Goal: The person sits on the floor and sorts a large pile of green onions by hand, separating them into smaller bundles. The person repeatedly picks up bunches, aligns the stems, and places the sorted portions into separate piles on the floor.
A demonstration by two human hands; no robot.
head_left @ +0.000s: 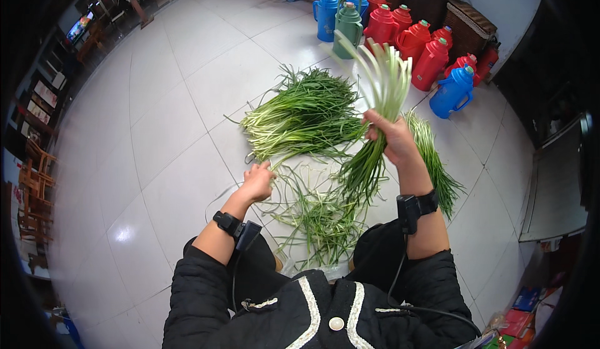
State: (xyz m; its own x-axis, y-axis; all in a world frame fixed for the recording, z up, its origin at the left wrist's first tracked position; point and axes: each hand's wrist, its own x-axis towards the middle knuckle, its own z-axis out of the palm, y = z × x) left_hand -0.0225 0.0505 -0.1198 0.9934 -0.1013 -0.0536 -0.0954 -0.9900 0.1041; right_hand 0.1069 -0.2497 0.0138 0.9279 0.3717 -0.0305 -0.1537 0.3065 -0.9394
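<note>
My right hand [395, 139] is closed round a bunch of garlic chives [389, 89], raised with the pale stem ends fanned upward and the green leaves hanging down. At the near left edge of a big pile of garlic chives [306, 111] on the floor, my left hand [258, 182] has its fingers curled together around a few thin stalks. Between my knees lies a loose scatter of stripped leaves and stalks [325, 224]. A smaller, neater row of garlic chives [434, 168] rests right of my right forearm, partly hidden by it.
Several red thermos flasks [431, 64] stand at the far right, with a green flask [348, 27] and blue flasks [453, 93] beside them. Wicker baskets [465, 27] are behind. Wooden chairs [39, 180] line the left side. The floor is pale tile [169, 161].
</note>
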